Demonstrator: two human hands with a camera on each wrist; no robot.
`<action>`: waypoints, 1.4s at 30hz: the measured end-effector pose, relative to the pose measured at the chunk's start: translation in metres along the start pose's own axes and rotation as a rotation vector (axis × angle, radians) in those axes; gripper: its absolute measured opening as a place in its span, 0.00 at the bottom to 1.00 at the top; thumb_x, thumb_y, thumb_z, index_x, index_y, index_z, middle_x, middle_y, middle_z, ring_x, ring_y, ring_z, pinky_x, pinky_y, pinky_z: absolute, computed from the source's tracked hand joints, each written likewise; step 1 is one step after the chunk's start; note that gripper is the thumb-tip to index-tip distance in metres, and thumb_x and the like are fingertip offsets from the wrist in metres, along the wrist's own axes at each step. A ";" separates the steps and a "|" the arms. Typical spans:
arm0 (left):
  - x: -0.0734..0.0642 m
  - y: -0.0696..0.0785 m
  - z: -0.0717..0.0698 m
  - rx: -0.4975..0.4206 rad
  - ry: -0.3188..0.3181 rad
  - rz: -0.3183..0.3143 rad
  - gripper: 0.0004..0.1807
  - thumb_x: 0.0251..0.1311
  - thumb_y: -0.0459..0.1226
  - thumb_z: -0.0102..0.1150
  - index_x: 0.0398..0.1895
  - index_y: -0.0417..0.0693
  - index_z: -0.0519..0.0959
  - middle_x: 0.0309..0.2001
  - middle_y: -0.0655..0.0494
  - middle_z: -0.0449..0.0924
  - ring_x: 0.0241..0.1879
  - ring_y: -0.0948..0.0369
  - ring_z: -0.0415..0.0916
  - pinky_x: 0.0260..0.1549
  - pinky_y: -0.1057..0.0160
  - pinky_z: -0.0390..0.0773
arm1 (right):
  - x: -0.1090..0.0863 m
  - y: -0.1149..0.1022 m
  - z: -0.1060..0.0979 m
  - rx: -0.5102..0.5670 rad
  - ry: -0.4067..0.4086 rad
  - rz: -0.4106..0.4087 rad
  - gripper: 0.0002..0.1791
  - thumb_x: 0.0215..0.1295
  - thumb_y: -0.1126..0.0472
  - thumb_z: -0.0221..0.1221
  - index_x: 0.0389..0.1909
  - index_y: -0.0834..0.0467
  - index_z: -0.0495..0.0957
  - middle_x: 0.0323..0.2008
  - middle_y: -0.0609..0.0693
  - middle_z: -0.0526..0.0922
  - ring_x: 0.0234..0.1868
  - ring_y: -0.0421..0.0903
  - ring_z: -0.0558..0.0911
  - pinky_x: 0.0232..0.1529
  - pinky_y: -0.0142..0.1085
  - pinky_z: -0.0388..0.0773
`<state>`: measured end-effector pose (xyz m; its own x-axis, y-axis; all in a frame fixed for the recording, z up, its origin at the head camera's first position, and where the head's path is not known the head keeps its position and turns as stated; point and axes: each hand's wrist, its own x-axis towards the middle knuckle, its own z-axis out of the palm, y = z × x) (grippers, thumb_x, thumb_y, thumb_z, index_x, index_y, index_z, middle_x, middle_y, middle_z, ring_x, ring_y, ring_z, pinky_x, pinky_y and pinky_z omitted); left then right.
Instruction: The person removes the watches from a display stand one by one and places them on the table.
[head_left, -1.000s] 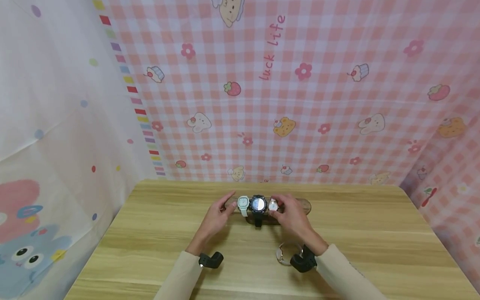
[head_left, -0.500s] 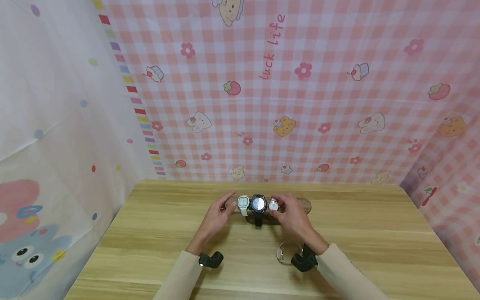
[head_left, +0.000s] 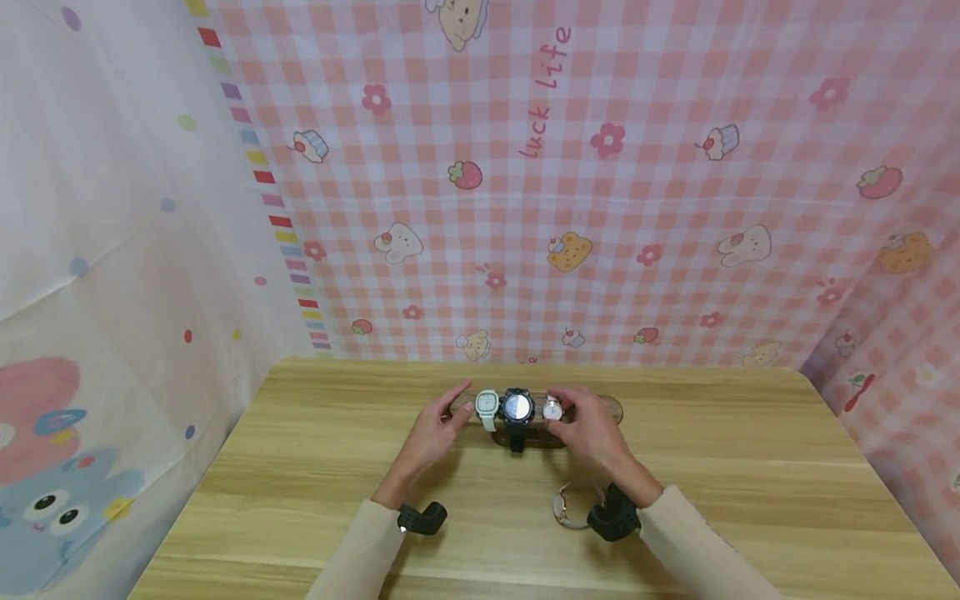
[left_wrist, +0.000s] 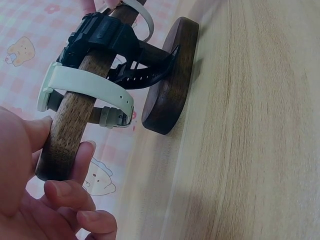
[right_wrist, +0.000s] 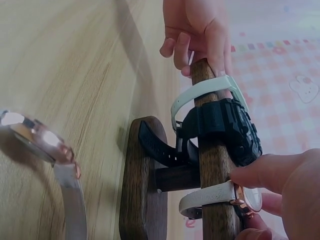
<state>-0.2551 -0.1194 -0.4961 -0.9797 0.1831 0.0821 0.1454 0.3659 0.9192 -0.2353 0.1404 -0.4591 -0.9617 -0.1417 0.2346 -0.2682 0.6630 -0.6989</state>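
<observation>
Right hand (head_left: 594,427) pinching the rose-gold watch (right_wrist: 244,199) on the wooden stand (right_wrist: 215,165), left hand (head_left: 435,429) gripping the stand's end — light, level sideways pressure should serve best.

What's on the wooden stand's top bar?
Around the bar loop a pale watch, a black watch, and a white-strapped watch pinched by the right hand. The bar's surface directly beneath them is covered.

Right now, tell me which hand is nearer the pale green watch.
Left. The left hand grips the wooden bar at its end, right beside the pale green watch; the right hand is past the black watch, pinching a rose-gold watch.
</observation>
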 end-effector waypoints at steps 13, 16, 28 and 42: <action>0.000 0.001 0.001 -0.031 0.021 0.016 0.27 0.71 0.42 0.56 0.72 0.52 0.68 0.27 0.54 0.70 0.27 0.61 0.67 0.23 0.67 0.68 | -0.001 0.007 -0.007 0.009 0.011 -0.016 0.24 0.53 0.68 0.70 0.54 0.64 0.81 0.37 0.55 0.81 0.37 0.47 0.79 0.38 0.36 0.77; 0.000 0.000 0.001 -0.020 0.022 0.011 0.27 0.71 0.41 0.56 0.72 0.53 0.68 0.27 0.55 0.70 0.27 0.61 0.68 0.24 0.68 0.68 | -0.002 0.010 -0.009 0.007 0.015 -0.020 0.24 0.53 0.68 0.70 0.54 0.65 0.81 0.36 0.54 0.81 0.37 0.47 0.79 0.38 0.37 0.77; 0.000 0.000 -0.001 0.002 0.006 0.001 0.26 0.72 0.43 0.54 0.72 0.57 0.68 0.27 0.55 0.70 0.28 0.61 0.68 0.25 0.67 0.69 | -0.005 0.017 -0.019 0.004 0.007 0.005 0.25 0.52 0.68 0.69 0.55 0.65 0.80 0.36 0.54 0.80 0.37 0.47 0.79 0.39 0.38 0.77; 0.000 0.000 0.000 -0.018 0.013 0.015 0.26 0.71 0.42 0.56 0.71 0.53 0.69 0.29 0.49 0.73 0.30 0.56 0.70 0.25 0.67 0.69 | -0.008 0.026 -0.030 -0.025 0.038 -0.003 0.23 0.53 0.68 0.69 0.53 0.66 0.81 0.34 0.54 0.80 0.34 0.46 0.78 0.36 0.34 0.75</action>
<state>-0.2546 -0.1194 -0.4963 -0.9792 0.1760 0.1009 0.1576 0.3468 0.9246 -0.2325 0.1810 -0.4589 -0.9578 -0.1161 0.2630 -0.2696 0.6807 -0.6812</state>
